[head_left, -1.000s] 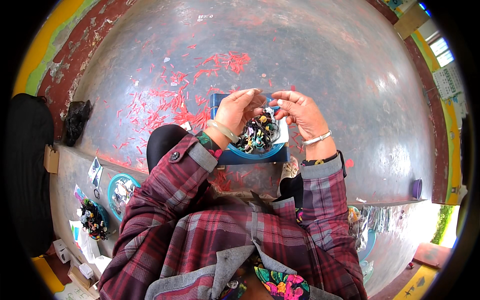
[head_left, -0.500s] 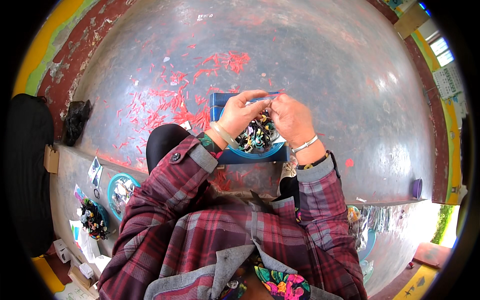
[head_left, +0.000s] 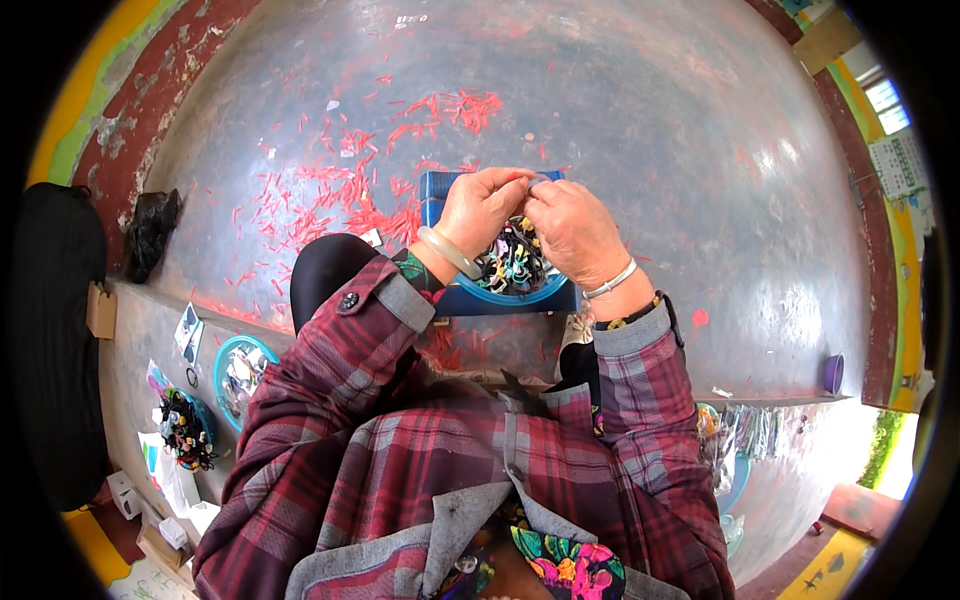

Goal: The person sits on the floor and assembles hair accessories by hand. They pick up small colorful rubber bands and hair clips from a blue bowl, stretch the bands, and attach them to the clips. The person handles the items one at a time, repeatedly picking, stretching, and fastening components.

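My left hand (head_left: 484,208) and my right hand (head_left: 582,228) meet above a blue basin (head_left: 515,297), fingers pinched together. A small red bit (head_left: 516,177) shows at the left fingertips, and something thin and bluish lies between the two hands. Fingers cover most of it, so its kind cannot be made out. Below the hands, the basin holds a heap of black cords or bands (head_left: 513,262) with small coloured pieces. It rests on a blue stool or box (head_left: 437,190).
Red strips (head_left: 330,195) litter the grey floor ahead and to the left. At my left stand a blue basin (head_left: 226,352) of small items and a container of dark bands (head_left: 184,430). Clear packets (head_left: 752,437) lie at the right, beyond them a purple cup (head_left: 834,374).
Both hands have come closer together and the right has dropped slightly. The clear, red-tipped strip that stretched between the fingers is now mostly covered by them.
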`<state>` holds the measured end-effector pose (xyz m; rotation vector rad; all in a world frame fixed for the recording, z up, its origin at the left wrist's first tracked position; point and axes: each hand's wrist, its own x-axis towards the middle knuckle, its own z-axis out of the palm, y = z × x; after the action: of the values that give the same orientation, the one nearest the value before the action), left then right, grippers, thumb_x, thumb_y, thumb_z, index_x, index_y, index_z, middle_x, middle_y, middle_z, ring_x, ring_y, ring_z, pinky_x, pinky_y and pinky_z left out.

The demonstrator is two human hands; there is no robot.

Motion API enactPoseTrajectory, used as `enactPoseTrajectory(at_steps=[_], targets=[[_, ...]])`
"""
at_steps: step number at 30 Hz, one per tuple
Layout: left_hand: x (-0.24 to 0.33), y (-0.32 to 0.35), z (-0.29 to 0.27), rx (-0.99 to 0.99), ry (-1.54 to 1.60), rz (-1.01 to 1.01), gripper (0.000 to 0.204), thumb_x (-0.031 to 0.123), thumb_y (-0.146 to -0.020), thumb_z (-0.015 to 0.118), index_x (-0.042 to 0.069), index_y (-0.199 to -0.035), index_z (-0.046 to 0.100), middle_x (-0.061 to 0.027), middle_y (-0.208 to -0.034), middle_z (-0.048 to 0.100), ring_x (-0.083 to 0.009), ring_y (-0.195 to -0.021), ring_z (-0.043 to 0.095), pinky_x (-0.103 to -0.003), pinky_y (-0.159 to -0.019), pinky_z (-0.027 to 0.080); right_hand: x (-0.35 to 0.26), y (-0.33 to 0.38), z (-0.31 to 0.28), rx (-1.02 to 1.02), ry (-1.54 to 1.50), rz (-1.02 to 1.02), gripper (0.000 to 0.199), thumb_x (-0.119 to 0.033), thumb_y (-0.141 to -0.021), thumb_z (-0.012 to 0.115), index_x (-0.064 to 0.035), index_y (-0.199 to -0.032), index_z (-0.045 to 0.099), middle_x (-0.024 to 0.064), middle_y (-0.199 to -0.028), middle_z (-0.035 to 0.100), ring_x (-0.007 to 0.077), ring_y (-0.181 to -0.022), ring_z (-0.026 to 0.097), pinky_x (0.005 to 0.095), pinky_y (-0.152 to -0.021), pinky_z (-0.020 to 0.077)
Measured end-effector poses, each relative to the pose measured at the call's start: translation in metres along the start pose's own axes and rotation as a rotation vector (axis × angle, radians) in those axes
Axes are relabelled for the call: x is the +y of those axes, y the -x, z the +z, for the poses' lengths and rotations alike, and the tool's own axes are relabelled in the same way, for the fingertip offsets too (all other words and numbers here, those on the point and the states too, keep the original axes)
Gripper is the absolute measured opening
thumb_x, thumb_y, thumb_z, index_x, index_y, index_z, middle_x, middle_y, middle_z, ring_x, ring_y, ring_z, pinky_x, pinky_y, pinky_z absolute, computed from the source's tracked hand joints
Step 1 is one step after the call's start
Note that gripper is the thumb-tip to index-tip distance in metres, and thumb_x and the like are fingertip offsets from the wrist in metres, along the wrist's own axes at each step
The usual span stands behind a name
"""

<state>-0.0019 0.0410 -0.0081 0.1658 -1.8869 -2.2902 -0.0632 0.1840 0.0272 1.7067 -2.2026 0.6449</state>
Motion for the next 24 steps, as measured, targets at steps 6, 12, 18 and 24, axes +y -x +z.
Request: enactPoseTrajectory(at_steps=[6, 12, 18, 24], targets=[[-0.002, -0.003, -0.003, 0.071, -0.241, 0.084, 0.022, 0.012, -0.090, 0.052, -0.003, -0.101, 0.061, -0.0015, -0.081, 0.061, -0.0062, -0.072, 0.054, -0.021, -0.065, 0.046, 0.002, 0.000, -0.001, 0.027, -0.045, 0.018, 0.008, -0.001, -0.069, 0.055, -0.0044, -0.075, 0.057, 0.0094, -0.076, 0.056, 0.0270, -0.075, 0.056, 0.0360, -0.065, 0.0471], [0.006, -0.009, -0.011, 0.163, -0.322, 0.183, 0.020, 0.010, -0.088, 0.055, -0.004, -0.100, 0.062, -0.0041, -0.081, 0.063, -0.0069, -0.071, 0.057, -0.022, -0.063, 0.048, -0.003, -0.006, -0.017, 0.223, -0.378, 0.176, 0.020, 0.001, -0.074, 0.057, -0.0041, -0.093, 0.062, 0.0113, -0.089, 0.062, 0.0261, -0.077, 0.061, 0.0311, -0.065, 0.0492], [0.022, -0.020, -0.026, 0.306, -0.439, 0.302, 0.019, 0.014, -0.085, 0.057, -0.001, -0.093, 0.064, -0.0094, -0.069, 0.061, -0.0090, -0.062, 0.054, -0.025, -0.057, 0.045, 0.016, -0.012, -0.018, 0.262, -0.573, 0.566, 0.013, -0.005, -0.075, 0.058, -0.0035, -0.086, 0.066, 0.0118, -0.084, 0.064, 0.0242, -0.075, 0.062, 0.0295, -0.065, 0.0479], [0.028, -0.019, -0.027, 0.296, -0.519, 0.227, 0.020, 0.012, -0.085, 0.057, -0.001, -0.098, 0.064, -0.0053, -0.081, 0.066, -0.0085, -0.073, 0.061, -0.022, -0.065, 0.048, 0.056, 0.008, 0.044, -0.319, -0.269, 0.585, 0.017, -0.019, -0.073, 0.057, -0.0101, -0.083, 0.068, 0.0134, -0.079, 0.064, 0.0304, -0.076, 0.061, 0.0377, -0.067, 0.0479]])
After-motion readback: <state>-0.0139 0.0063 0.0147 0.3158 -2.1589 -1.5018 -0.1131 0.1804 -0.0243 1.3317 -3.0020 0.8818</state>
